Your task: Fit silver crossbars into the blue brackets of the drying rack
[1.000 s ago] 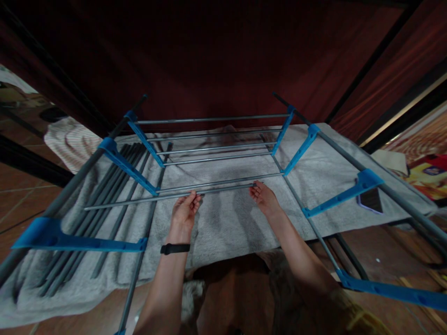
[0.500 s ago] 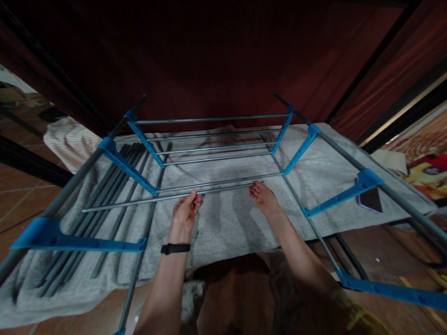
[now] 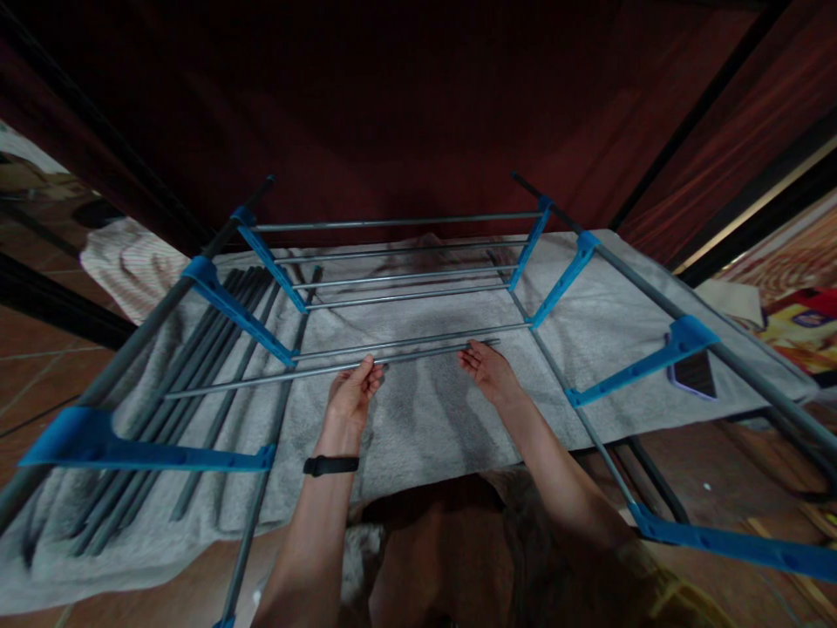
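A thin grey metal rod (image 3: 418, 356) is held crosswise in front of me, its left end above the loose tubes and its right end just beyond my right hand. My left hand (image 3: 353, 391), with a dark band at the wrist, pinches it near the middle. Close to its right end, the fingertips of my right hand (image 3: 487, 371) are closed on it. Around both hands stands a frame of grey tubes with blue plastic brackets (image 3: 241, 318). Just behind the held rod, a fitted crossbar (image 3: 418, 339) spans two brackets. Several more crossbars (image 3: 405, 277) lie farther back.
Several loose grey tubes (image 3: 189, 392) lie on the left of the grey blanket (image 3: 418, 436). A phone (image 3: 694, 377) rests under a right-hand bracket (image 3: 641, 375). Dark red fabric (image 3: 405, 113) hangs behind the frame. Tiled floor shows at the left.
The held rod has shifted slightly to the right, and its right end now sticks out past my right hand. My left hand moved a little right with it; my right hand moved slightly left.
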A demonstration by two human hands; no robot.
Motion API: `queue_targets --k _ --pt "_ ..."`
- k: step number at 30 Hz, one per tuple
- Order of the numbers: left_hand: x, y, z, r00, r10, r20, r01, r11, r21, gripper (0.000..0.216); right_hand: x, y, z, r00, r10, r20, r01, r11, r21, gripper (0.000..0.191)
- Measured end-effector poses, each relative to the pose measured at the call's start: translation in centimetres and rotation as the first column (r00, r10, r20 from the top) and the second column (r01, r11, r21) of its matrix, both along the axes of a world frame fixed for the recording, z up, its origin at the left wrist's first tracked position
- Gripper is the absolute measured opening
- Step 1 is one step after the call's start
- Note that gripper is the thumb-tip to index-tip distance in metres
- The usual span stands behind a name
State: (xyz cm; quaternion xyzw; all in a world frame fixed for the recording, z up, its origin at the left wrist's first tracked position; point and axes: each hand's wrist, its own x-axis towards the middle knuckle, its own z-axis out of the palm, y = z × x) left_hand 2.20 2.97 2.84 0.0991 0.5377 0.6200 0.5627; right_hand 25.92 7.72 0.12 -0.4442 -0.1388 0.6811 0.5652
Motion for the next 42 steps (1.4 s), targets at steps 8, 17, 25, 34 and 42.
queue_targets --k 8,17,25,34,42 --pt "-0.3 0.0 0.3 0.996 0.070 0.061 -0.069 0.997 -0.020 0.009 1.0 0.4 0.0 0.998 -0.063 0.027 0.063 0.998 -0.017 0.013" --pt "-1.3 0.1 0.5 0.991 0.109 0.079 -0.109 0.994 -0.001 0.017 2.6 1.0 0.2 0.985 -0.171 0.014 0.171 0.985 -0.011 0.014" --pt "-2.6 0.2 0.8 0.959 0.258 0.115 -0.256 0.966 -0.024 0.025 4.1 1.5 0.4 0.971 -0.236 0.041 0.237 0.971 -0.008 0.016" --pt "-3.2 0.1 0.8 0.950 0.292 0.113 -0.295 0.955 0.010 0.035 4.4 1.6 0.4 0.971 -0.240 0.019 0.240 0.970 -0.033 0.016" --pt "-2.7 0.2 0.9 0.948 0.289 0.132 -0.290 0.957 -0.014 0.032 3.5 1.4 0.1 0.985 -0.172 0.021 0.172 0.985 -0.021 0.013"
